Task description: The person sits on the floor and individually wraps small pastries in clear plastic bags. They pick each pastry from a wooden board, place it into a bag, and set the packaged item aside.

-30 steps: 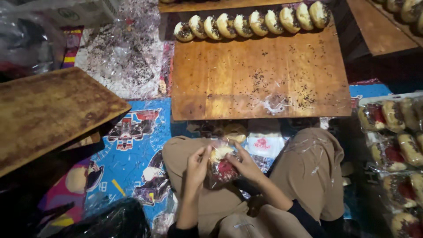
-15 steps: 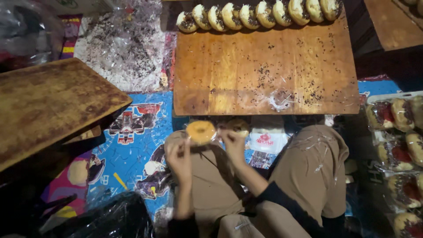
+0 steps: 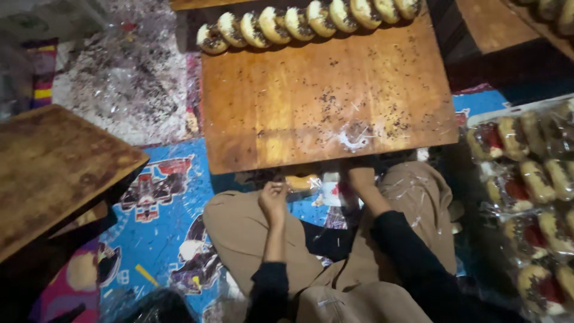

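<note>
Place: home floor used as a small pastry-packing spot
Seat: person cross-legged on a cartoon mat (image 3: 161, 197)
Work surface: low wooden board (image 3: 311, 101)
Goods: doughnut row (image 3: 305, 21), wrapped packs (image 3: 532, 185)

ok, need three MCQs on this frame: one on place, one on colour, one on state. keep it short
1. Where is the row of doughnuts?
A. far edge of the wooden board
B. on the lap
C. on the blue mat

2. What colour are the trousers?
A. tan
B. white
C. red

3. What is the left hand doing?
A. lying flat on the board
B. pinching a clear wrapper with a doughnut inside
C. hanging empty

Key: 1 A, they line its far edge; 2 A, both knees show tan; 3 B, its fingers grip the wrapper's edge.
</note>
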